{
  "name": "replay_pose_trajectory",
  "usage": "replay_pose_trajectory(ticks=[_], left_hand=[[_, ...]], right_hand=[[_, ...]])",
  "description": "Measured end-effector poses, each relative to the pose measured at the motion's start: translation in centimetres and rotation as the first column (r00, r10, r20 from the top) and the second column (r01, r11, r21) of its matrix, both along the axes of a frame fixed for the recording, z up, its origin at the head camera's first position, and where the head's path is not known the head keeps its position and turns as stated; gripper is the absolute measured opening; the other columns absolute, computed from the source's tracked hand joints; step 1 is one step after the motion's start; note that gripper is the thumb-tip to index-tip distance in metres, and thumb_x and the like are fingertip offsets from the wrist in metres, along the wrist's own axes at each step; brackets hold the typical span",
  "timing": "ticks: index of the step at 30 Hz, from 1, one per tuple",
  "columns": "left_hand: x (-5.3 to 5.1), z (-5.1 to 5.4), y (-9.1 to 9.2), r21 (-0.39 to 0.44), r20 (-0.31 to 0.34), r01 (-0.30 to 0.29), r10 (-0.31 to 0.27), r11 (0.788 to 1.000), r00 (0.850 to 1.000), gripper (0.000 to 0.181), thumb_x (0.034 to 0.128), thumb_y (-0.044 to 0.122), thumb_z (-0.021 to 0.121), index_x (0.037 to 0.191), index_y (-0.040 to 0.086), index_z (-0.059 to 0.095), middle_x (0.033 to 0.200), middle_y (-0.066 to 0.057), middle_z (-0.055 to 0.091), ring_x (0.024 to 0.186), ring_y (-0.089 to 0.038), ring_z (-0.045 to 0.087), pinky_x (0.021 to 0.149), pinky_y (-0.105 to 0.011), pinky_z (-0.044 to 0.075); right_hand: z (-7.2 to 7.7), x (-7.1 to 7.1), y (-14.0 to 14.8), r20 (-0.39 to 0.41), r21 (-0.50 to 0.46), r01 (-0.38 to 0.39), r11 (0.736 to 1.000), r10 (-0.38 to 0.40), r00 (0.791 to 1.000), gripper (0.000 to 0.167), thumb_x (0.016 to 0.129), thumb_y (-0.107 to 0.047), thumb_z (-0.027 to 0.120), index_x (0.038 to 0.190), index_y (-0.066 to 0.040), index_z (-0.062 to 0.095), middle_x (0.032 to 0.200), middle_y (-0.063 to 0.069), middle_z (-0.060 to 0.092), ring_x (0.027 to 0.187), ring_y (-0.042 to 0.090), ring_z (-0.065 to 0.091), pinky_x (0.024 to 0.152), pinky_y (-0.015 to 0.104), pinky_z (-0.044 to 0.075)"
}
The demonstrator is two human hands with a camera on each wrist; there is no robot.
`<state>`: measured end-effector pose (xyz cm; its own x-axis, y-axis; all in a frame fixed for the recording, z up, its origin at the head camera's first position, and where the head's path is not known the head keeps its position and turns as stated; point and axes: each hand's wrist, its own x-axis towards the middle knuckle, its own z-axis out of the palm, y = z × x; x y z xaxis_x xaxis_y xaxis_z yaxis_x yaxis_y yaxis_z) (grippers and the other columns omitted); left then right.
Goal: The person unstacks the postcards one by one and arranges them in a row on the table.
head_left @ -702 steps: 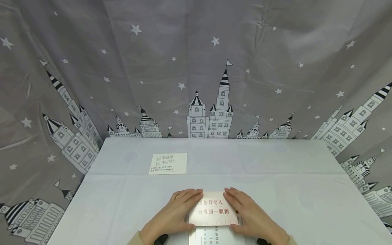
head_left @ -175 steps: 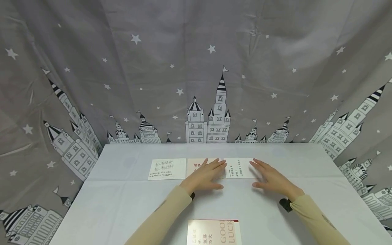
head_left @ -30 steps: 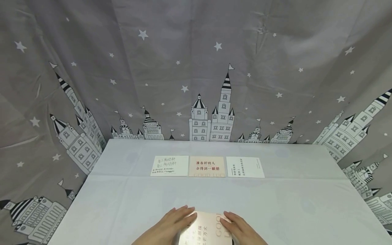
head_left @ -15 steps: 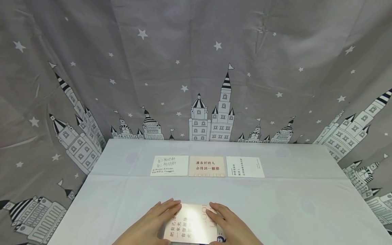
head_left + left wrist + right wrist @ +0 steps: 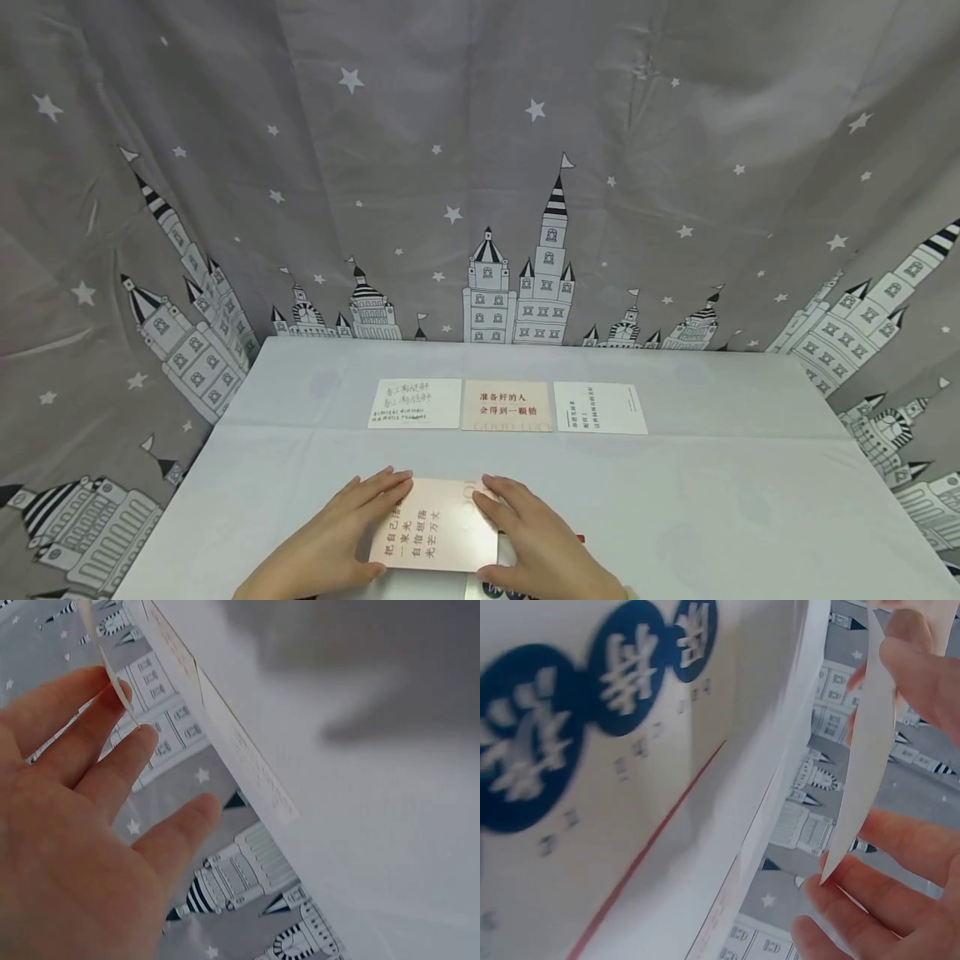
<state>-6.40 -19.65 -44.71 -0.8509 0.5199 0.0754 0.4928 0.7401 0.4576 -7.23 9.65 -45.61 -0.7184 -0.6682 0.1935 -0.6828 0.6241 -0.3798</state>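
My left hand [image 5: 330, 537] and right hand [image 5: 543, 542] hold a pinkish card [image 5: 438, 533] by its two short sides. Red-brown characters run sideways across it, and it is raised off the table near the front. Edge-on in the left wrist view, the card shows as a thin strip, with the fingertips of my left hand [image 5: 105, 802] on it. Bowed slightly, the same card [image 5: 870, 757] appears in the right wrist view, touched by the thumb and fingers of my right hand [image 5: 892, 892]. Beneath lies a white printed piece [image 5: 525, 862] with dark blue circles and a red edge.
Three cards lie in a row towards the back of the white table [image 5: 712, 500]: a handwritten one [image 5: 415, 404], a pinkish one [image 5: 507, 407] and a white one [image 5: 600, 408]. Behind the table hangs a grey curtain [image 5: 405, 100] with castles and stars.
Two cards have joined the handwritten one in the back row since the earliest frame. In the last second the held pinkish card rose off the printed piece and moved left, both hands with it.
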Motion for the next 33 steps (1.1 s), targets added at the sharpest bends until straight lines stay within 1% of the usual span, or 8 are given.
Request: replay_pose_trajectory(ticks=[1,4,7,8,13,20,27,33], left_hand=[[-0.1,0.1,-0.2,-0.002,0.016,-0.013,0.013,1.000,1.000,0.092,0.0602,0.018,0.085,0.143,0.008,0.045,0.147,-0.001,0.041,0.136,-0.029,0.035,0.113,-0.019,0.000],[-0.4,0.3,-0.8,-0.003,0.033,-0.032,0.033,0.999,0.999,0.091,0.0592,0.015,0.084,0.142,0.006,0.046,0.147,-0.002,0.041,0.136,-0.030,0.034,0.116,-0.041,0.011],[-0.6,0.5,-1.5,0.002,0.006,-0.032,0.032,0.999,0.999,0.091,0.0569,0.012,0.085,0.140,0.004,0.048,0.146,-0.004,0.042,0.135,-0.033,0.035,0.105,-0.063,0.024],[-0.7,0.5,-1.7,0.005,-0.004,-0.028,0.028,1.000,1.000,0.091,0.0566,0.011,0.085,0.139,0.003,0.048,0.146,-0.005,0.042,0.134,-0.035,0.036,0.103,-0.065,0.024],[-0.9,0.7,-2.9,0.003,-0.043,-0.038,0.039,0.999,0.998,0.090,0.0555,0.011,0.085,0.138,0.002,0.050,0.145,-0.007,0.044,0.133,-0.036,0.037,0.101,-0.066,0.026],[-1.5,0.7,-4.0,-0.022,0.058,-0.086,0.087,0.996,0.994,0.089,0.0590,0.011,0.083,0.140,0.001,0.047,0.147,-0.011,0.040,0.135,-0.039,0.032,0.104,-0.067,0.021],[-2.1,0.7,-5.0,-0.037,0.052,-0.090,0.091,0.995,0.994,0.089,0.0581,0.012,0.085,0.138,-0.001,0.048,0.146,-0.016,0.041,0.133,-0.044,0.033,0.100,-0.070,0.023],[-2.5,0.6,-5.6,-0.042,0.107,-0.120,0.124,0.992,0.987,0.089,0.0581,0.007,0.083,0.139,-0.002,0.046,0.146,-0.017,0.039,0.134,-0.045,0.031,0.100,-0.072,0.020]], right_hand=[[0.0,-0.1,-0.3,-0.009,0.000,-0.004,1.000,0.004,1.000,0.079,0.076,-0.043,0.078,0.138,-0.006,0.050,0.143,0.010,0.042,0.127,0.023,0.044,0.097,0.038,0.046],[0.0,-0.6,-1.1,-0.040,0.003,-0.016,1.000,0.016,0.999,0.079,0.075,-0.043,0.079,0.137,-0.005,0.051,0.142,0.011,0.044,0.128,0.023,0.044,0.098,0.037,0.045],[0.0,-1.1,-2.0,-0.066,0.003,-0.019,1.000,0.019,0.998,0.080,0.073,-0.043,0.081,0.136,-0.004,0.052,0.141,0.012,0.045,0.128,0.024,0.044,0.099,0.038,0.045],[0.0,-1.2,-2.3,-0.071,0.006,-0.018,1.000,0.018,0.997,0.080,0.072,-0.044,0.081,0.135,-0.005,0.052,0.141,0.012,0.045,0.128,0.024,0.044,0.099,0.038,0.045],[0.1,-1.9,-3.7,-0.075,0.039,-0.016,0.999,0.019,0.997,0.079,0.073,-0.045,0.080,0.136,-0.005,0.053,0.141,0.011,0.046,0.129,0.024,0.044,0.101,0.036,0.043],[0.5,-2.7,-5.1,-0.049,0.090,-0.021,0.996,0.026,0.998,0.077,0.077,-0.046,0.077,0.138,-0.006,0.050,0.144,0.010,0.043,0.132,0.022,0.040,0.105,0.034,0.038],[0.3,-3.5,-6.5,-0.080,0.104,-0.033,0.994,0.042,0.996,0.078,0.077,-0.047,0.077,0.137,-0.005,0.052,0.142,0.012,0.045,0.131,0.024,0.041,0.106,0.032,0.036],[0.0,-3.9,-7.6,-0.077,0.131,-0.038,0.991,0.049,0.996,0.078,0.078,-0.049,0.075,0.138,-0.005,0.051,0.142,0.013,0.045,0.132,0.024,0.041,0.107,0.031,0.035]])
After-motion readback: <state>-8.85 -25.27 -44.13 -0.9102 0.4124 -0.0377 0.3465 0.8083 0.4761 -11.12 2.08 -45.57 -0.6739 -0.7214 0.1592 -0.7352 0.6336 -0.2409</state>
